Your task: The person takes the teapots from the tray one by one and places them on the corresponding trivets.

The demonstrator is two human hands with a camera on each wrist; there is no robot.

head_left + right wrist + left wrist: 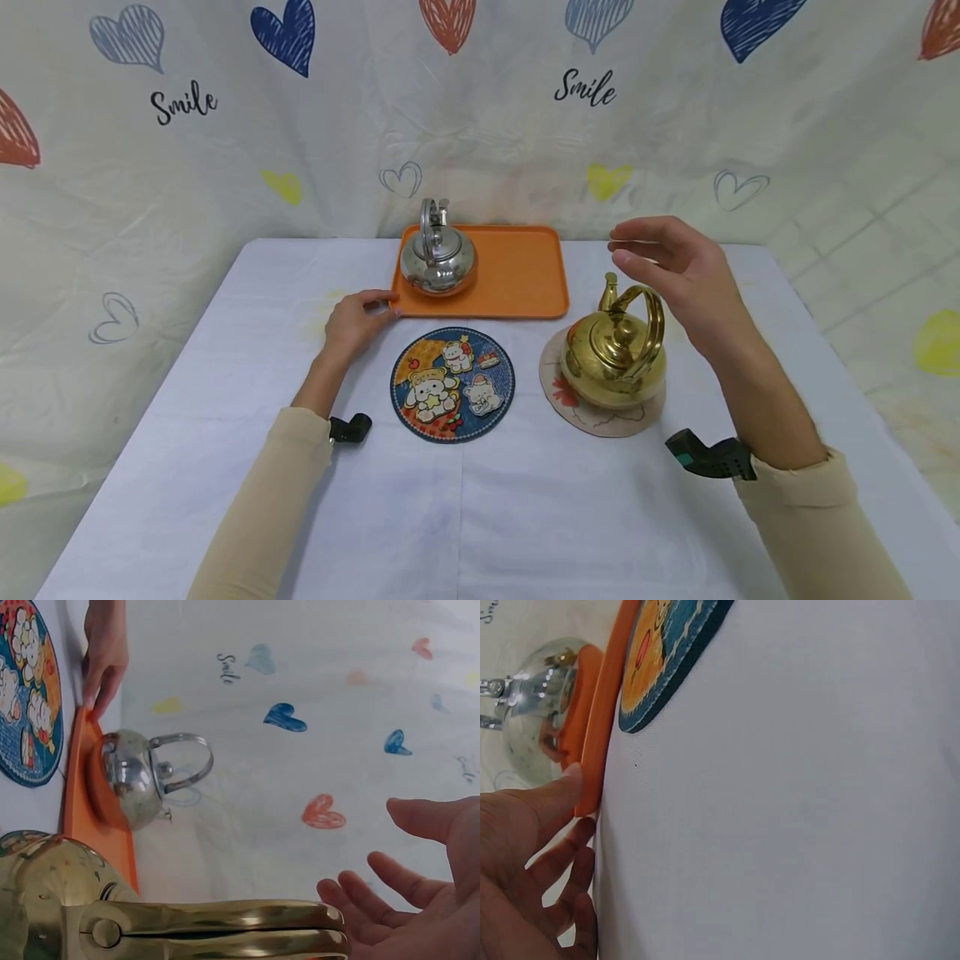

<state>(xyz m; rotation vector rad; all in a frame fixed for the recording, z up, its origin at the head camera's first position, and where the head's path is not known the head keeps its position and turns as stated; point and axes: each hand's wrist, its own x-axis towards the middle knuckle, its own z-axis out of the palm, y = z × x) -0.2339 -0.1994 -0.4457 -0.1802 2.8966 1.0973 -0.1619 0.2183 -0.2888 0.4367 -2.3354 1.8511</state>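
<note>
My left hand [354, 323] is at the near left corner of an orange tray [521, 271], its thumb and index finger pinching that corner. On the left part of the tray stands a silver kettle [438, 260] with its handle upright. My right hand [678, 275] hovers, fingers apart and holding nothing, just beyond and to the right of a gold kettle [615, 367]. That kettle's raised handle [225, 919] is near the fingers in the right wrist view, without contact. Under the gold kettle lies a round pinkish mat [555, 400] with a red flower.
A round blue and orange mat [480, 429] with cartoon animals lies in front of the tray, left of the gold kettle. The table has a white cloth [457, 517]. Behind it hangs a backdrop [495, 125] with hearts and the word Smile.
</note>
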